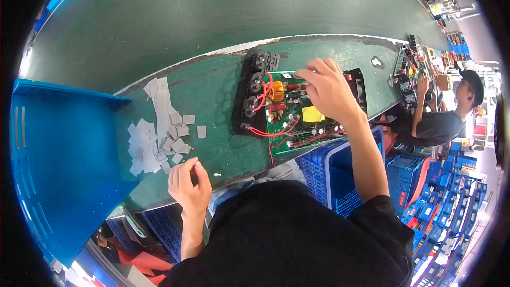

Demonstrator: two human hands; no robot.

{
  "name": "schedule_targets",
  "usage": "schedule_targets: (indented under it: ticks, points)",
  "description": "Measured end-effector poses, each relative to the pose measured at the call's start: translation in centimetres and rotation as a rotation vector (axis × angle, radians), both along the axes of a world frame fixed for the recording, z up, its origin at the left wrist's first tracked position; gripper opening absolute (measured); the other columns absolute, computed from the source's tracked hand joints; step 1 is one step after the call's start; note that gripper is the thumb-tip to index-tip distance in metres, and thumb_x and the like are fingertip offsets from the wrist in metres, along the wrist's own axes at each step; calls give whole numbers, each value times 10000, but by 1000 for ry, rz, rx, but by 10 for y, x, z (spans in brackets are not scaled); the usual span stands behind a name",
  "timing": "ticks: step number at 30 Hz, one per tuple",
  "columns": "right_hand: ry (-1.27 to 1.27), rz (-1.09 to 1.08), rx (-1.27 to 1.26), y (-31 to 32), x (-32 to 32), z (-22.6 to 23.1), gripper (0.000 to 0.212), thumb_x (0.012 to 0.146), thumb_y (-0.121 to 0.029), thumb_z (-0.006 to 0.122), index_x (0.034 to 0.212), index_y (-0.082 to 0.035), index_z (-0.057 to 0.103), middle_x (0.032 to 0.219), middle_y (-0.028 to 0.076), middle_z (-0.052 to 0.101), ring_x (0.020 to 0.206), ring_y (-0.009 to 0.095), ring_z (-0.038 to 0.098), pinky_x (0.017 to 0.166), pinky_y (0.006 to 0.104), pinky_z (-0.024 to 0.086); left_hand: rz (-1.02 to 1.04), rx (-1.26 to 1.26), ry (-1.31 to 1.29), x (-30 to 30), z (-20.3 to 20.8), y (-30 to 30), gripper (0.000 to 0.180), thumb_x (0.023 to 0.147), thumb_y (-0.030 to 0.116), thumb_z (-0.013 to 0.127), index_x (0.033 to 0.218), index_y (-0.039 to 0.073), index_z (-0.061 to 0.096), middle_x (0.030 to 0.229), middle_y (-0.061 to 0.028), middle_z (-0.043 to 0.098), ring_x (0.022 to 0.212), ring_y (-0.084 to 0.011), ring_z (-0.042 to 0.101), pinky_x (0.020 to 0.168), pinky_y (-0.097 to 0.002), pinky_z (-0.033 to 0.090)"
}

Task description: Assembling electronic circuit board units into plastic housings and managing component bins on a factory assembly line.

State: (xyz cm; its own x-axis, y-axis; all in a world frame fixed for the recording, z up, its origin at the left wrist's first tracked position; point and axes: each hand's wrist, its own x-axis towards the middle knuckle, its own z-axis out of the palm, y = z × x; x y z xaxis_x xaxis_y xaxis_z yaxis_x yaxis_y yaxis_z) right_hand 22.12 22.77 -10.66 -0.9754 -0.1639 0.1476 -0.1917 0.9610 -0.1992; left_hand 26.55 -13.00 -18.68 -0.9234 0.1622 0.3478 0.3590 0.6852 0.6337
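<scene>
A green circuit board (289, 114) lies on the green bench, carrying an orange-yellow coil (277, 91), a yellow patch (313, 114) and red wires. Along its left side stands a black panel with round fans (251, 87), linked to the board by red wires. My right hand (332, 93) is over the board's far side, fingers apart, fingertips close to its edge; whether they touch is unclear. At the bench's near edge my left hand (189, 187) is curled, thumb and forefinger close together; anything between them is too small to make out. Small grey square pads (178, 131) lie just beyond it.
White paper strips (142, 141) lie among the pads. A blue metal casing (69, 143) stands at the left, and a blue crate (340, 170) sits below the bench edge. At right, a person (446, 122) works at similar assemblies; blue bins (451, 202) fill racks behind.
</scene>
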Motion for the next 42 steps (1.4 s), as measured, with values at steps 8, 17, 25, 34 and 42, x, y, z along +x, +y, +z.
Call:
schedule_targets:
  ticks: [8,17,25,34,42]
  points:
    - [3,-16,46,-13,-1,-4,329,778,-20,574,1085,-65,683,1069,85,581,1057,303,490,946,427,374,-13,-28,10,0,0,-1,82,861,26,636,942,39,636,778,-82,608,664,-243,569,620,-363,462]
    - [33,-11,88,-13,-2,-9,304,768,-33,584,1051,-56,693,1072,74,613,1064,285,511,924,416,371,-12,18,-17,1,-1,-2,99,849,7,642,943,37,637,787,-89,616,672,-249,577,620,-366,464]
    - [391,-101,-81,-70,15,17,272,815,-12,633,1082,-56,661,1065,125,642,975,327,577,889,433,443,9,11,62,1,1,-2,124,829,5,657,945,48,645,815,-109,637,710,-289,604,639,-379,480]
    - [0,-63,-417,-212,-6,-59,288,826,-88,709,1057,-20,551,911,185,613,820,402,620,703,472,513,57,-15,120,7,12,-20,110,821,-22,654,913,38,645,763,-102,616,672,-287,593,613,-377,471]
    - [-166,24,-915,-209,19,-33,134,771,-77,721,830,-2,627,716,112,614,673,224,635,621,344,495,167,553,-235,26,41,7,221,968,56,540,1163,0,627,940,-93,640,732,-151,565,665,-276,480]
